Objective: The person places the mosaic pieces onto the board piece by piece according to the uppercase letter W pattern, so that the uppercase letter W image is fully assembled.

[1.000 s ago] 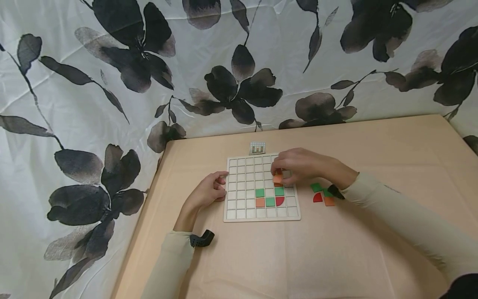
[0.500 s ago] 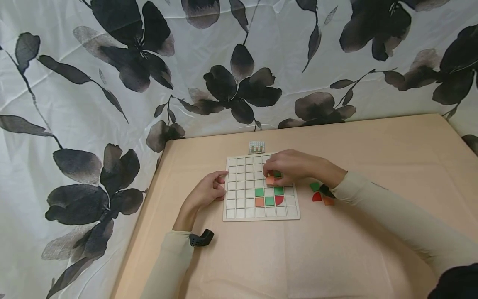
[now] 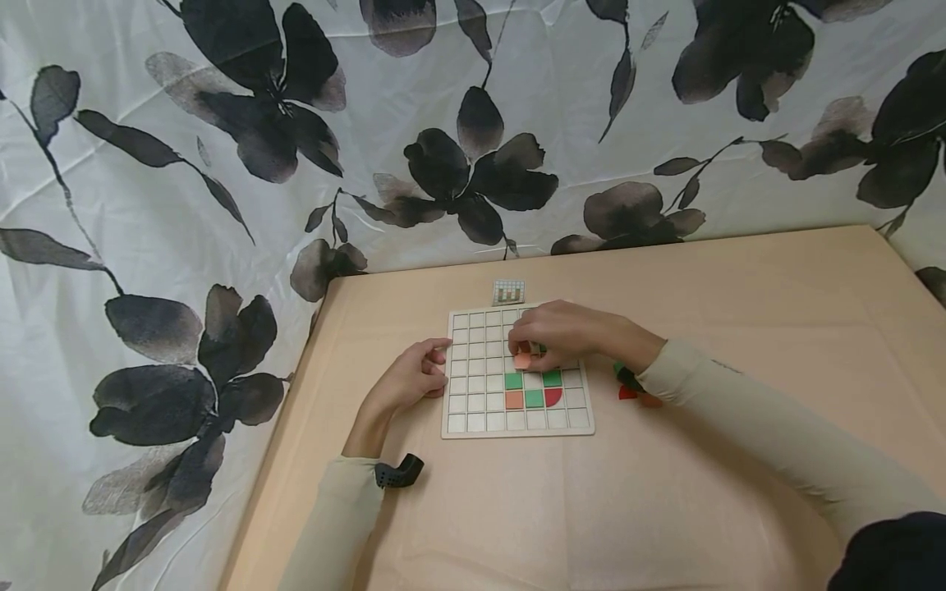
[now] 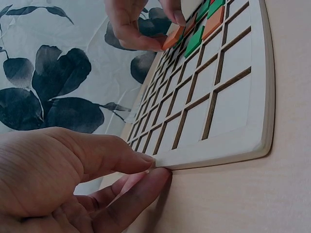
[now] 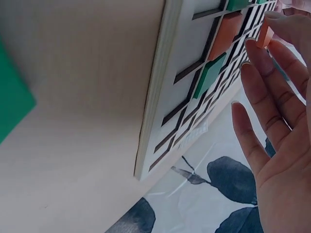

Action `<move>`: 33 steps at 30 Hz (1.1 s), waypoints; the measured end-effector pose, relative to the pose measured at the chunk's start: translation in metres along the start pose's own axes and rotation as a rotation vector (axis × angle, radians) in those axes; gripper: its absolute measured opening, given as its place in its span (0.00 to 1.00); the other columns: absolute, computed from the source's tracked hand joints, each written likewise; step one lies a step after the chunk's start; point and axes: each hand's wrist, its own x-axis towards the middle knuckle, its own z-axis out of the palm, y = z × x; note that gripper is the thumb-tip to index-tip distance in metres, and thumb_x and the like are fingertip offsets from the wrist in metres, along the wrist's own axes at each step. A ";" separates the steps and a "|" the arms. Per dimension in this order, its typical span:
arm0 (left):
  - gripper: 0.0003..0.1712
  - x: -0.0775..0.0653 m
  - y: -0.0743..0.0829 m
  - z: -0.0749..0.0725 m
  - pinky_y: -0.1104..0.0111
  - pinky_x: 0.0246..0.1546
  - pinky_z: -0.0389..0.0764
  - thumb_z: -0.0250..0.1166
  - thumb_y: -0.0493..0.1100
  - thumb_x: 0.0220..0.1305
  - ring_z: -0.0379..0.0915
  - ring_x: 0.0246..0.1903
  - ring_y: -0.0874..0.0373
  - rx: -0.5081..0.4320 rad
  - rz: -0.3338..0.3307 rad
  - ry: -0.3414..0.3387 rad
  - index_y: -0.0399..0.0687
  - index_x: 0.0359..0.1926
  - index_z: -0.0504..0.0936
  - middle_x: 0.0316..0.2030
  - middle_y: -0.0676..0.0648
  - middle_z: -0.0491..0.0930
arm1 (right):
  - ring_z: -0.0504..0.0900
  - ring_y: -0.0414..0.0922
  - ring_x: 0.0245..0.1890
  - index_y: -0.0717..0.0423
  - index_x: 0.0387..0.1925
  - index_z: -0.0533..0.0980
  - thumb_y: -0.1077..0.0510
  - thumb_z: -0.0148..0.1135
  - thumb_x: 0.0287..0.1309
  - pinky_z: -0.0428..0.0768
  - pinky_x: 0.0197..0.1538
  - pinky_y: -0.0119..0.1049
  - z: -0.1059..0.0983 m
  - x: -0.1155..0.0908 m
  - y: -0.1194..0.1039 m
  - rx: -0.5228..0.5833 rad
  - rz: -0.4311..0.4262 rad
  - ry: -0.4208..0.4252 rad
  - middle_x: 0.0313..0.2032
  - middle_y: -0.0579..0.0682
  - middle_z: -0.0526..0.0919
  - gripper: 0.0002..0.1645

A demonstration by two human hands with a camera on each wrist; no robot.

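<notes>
A white grid board (image 3: 476, 403) with a wooden frame lies on the table. My left hand (image 3: 402, 379) holds its left edge, the thumb (image 4: 138, 161) at the rim and a fingertip beside it. Between thumb and fingertips my right hand (image 3: 554, 330) pinches an orange square tile (image 3: 521, 361), tilted above the board's middle. Set in cells nearer the front are a green tile (image 3: 513, 381), an orange tile (image 3: 513, 400), another green tile (image 3: 534, 399) and a red rounded tile (image 3: 553, 397). My right hand partly hides other tiles on the board.
Several loose tiles, including a red one (image 3: 627, 393), lie right of the board, partly covered by my right wrist. Behind the board's far edge is a small patterned grid card (image 3: 508, 291). A floral cloth (image 3: 443, 98) hangs behind the table.
My right hand has moved left across the board with the orange tile, and its wrist now covers more of the loose tiles. The left hand has stayed at the board's edge.
</notes>
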 end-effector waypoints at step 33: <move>0.40 -0.001 0.001 0.000 0.67 0.33 0.83 0.62 0.21 0.61 0.69 0.36 0.56 -0.003 0.028 -0.008 0.41 0.73 0.66 0.48 0.41 0.67 | 0.73 0.41 0.36 0.48 0.41 0.81 0.53 0.68 0.59 0.74 0.39 0.35 0.007 0.016 -0.004 -0.063 -0.027 -0.030 0.36 0.42 0.78 0.09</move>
